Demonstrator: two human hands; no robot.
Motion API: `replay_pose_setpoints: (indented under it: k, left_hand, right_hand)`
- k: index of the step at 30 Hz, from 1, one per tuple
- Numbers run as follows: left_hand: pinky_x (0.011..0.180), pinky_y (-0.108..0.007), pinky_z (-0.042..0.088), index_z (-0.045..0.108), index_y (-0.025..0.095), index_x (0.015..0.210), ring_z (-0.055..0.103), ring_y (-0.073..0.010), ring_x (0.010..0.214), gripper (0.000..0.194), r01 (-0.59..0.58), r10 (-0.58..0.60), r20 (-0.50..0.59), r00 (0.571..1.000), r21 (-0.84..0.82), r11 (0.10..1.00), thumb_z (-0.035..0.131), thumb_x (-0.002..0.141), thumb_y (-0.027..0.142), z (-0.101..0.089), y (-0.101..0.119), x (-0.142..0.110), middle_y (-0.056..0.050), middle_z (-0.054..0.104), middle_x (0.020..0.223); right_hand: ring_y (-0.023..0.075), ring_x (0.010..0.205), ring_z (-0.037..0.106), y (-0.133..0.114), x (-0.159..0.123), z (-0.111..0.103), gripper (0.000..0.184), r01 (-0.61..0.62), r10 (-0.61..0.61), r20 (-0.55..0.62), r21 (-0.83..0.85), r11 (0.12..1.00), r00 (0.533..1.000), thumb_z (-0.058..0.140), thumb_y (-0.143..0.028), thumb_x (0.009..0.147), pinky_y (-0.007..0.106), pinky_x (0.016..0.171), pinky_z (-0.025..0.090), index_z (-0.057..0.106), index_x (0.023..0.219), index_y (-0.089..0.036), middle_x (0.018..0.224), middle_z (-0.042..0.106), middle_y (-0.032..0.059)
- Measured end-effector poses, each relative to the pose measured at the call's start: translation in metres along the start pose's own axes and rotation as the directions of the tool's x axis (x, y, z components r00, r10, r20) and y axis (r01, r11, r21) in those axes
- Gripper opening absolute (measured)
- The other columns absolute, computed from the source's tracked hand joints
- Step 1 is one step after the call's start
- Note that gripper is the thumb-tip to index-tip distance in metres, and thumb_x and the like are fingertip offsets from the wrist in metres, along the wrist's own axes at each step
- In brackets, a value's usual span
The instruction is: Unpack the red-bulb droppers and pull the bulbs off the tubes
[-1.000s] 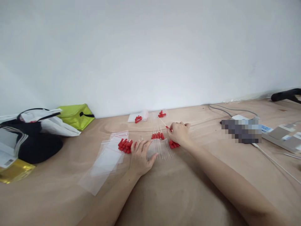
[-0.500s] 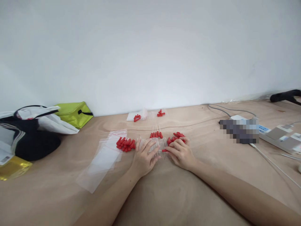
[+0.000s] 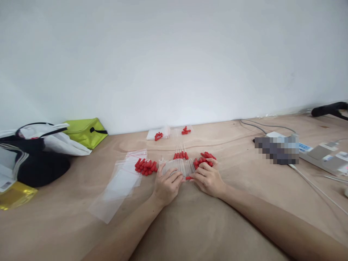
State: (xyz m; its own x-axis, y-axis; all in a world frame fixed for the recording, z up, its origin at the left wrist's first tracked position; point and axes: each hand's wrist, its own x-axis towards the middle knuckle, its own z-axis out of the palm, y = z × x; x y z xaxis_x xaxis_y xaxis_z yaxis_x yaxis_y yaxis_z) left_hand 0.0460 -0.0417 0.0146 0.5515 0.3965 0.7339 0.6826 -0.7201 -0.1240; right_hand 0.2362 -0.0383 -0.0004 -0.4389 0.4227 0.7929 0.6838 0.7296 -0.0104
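Note:
My right hand (image 3: 208,178) pinches a red rubber bulb (image 3: 188,178) that lies sideways. Facing it, my left hand (image 3: 168,185) has its thumb and forefinger closed at the bulb's other end, on what looks like a thin glass tube mostly hidden by the fingers. Beneath and just beyond the hands lies a row of clear glass tubes (image 3: 187,167). Loose red bulbs form a left pile (image 3: 145,166) and a right pile (image 3: 202,159), the latter touching my right hand. Several droppers with red bulbs fitted (image 3: 181,155) lie side by side behind the tubes.
Clear zip bags (image 3: 116,185) lie left of the hands. Farther back are bagged red bulbs (image 3: 186,130) near the wall. A green bag (image 3: 85,132) and black cap (image 3: 40,168) sit left; a power strip (image 3: 320,159) with cables lies right.
My hands have come together at the red bulb, which has shifted slightly left and toward me. My left fingers have drawn back and curled, uncovering more of the glass tubes.

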Motion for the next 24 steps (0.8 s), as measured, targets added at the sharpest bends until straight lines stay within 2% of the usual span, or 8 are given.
replay_pose_setpoints:
  k: [9, 14, 18, 20, 24]
  left_hand:
    - [0.099, -0.045, 0.021, 0.063, 0.022, 0.075, 0.061, -0.0144, 0.079, 0.019, 0.005, -0.006, 0.058, 0.998, 0.017, 1.000, 0.046, 0.085, 0.021, -0.007, 0.003, 0.001, 0.003, 0.069, 0.075]
    - [0.091, -0.039, 0.029, 0.062, 0.022, 0.076, 0.061, -0.0132, 0.075, 0.018, -0.003, 0.003, 0.068, 0.998, 0.007, 1.000, 0.046, 0.085, 0.021, -0.007, 0.002, 0.000, 0.003, 0.069, 0.077]
    - [0.081, -0.038, 0.033, 0.061, 0.020, 0.072, 0.061, -0.0146, 0.071, 0.017, 0.053, -0.053, 0.011, 0.999, 0.042, 0.998, 0.047, 0.083, 0.018, -0.015, -0.012, -0.007, 0.002, 0.069, 0.073]
    - [0.077, -0.036, 0.035, 0.060, 0.020, 0.072, 0.060, -0.0146, 0.069, 0.015, 0.093, -0.091, -0.031, 0.995, 0.071, 0.993, 0.049, 0.082, 0.016, -0.020, -0.019, -0.011, 0.002, 0.068, 0.073]
    - [0.069, -0.030, 0.039, 0.060, 0.019, 0.078, 0.058, -0.0145, 0.072, 0.011, 0.085, -0.082, -0.057, 0.995, 0.058, 0.995, 0.050, 0.082, 0.017, -0.022, -0.022, -0.017, -0.001, 0.066, 0.078]
  right_hand:
    - [0.0131, 0.073, 0.046, -0.002, 0.000, -0.005, 0.016, 0.031, -0.032, 0.051, 0.013, 0.999, 0.998, 0.048, -0.023, 0.080, 0.041, 0.087, 0.020, 0.061, 0.071, -0.023, 0.057, 0.053, -0.0031]
    - [0.0131, 0.074, 0.048, -0.003, -0.001, -0.009, 0.016, 0.037, -0.039, 0.066, 0.033, 0.999, 0.997, 0.048, -0.022, 0.080, 0.042, 0.089, 0.021, 0.062, 0.073, -0.023, 0.058, 0.054, -0.0029]
    - [0.0134, 0.074, 0.050, 0.015, -0.013, -0.016, 0.015, -0.046, 0.046, 0.021, 0.020, 0.999, 0.999, 0.049, -0.019, 0.078, 0.043, 0.089, 0.023, 0.062, 0.071, -0.022, 0.061, 0.057, -0.0023]
    - [0.0136, 0.074, 0.051, 0.026, -0.020, -0.019, 0.012, -0.129, 0.129, -0.016, 0.033, 0.991, 0.991, 0.052, -0.018, 0.078, 0.042, 0.086, 0.027, 0.063, 0.076, -0.022, 0.067, 0.059, -0.0013]
    - [0.0130, 0.075, 0.054, 0.037, -0.027, -0.017, 0.018, -0.183, 0.197, -0.023, 0.280, 0.943, 0.980, 0.049, -0.020, 0.082, 0.031, 0.070, 0.043, 0.061, 0.095, -0.021, 0.081, 0.058, 0.0038]
